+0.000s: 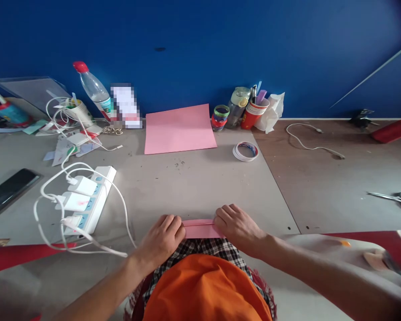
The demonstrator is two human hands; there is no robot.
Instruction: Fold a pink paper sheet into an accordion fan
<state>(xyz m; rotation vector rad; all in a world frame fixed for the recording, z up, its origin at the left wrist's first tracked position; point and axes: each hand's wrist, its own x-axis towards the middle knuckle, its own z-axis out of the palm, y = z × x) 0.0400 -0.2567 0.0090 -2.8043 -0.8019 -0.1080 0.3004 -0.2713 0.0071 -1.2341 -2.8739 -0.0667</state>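
A strip of folded pink paper [202, 229] lies at the front edge of the grey table, with a crease running along its length. My left hand [167, 234] is closed on its left end, fingers curled over the paper. At the right end my right hand [235, 225] grips it the same way, knuckles up. The fingertips of both hands are hidden. Farther back, a flat sheet of pink paper [180, 129] rests close to the blue wall. A roll of white tape [246, 151] lies to the right of that sheet.
On the left are a white power strip [102, 198] with chargers and looping cables, a black phone [11, 191] and a plastic bottle [95, 91]. Along the back stand a jar [239, 104] and a red cup of pens [254, 113]. Scissors [399, 198] lie far right.
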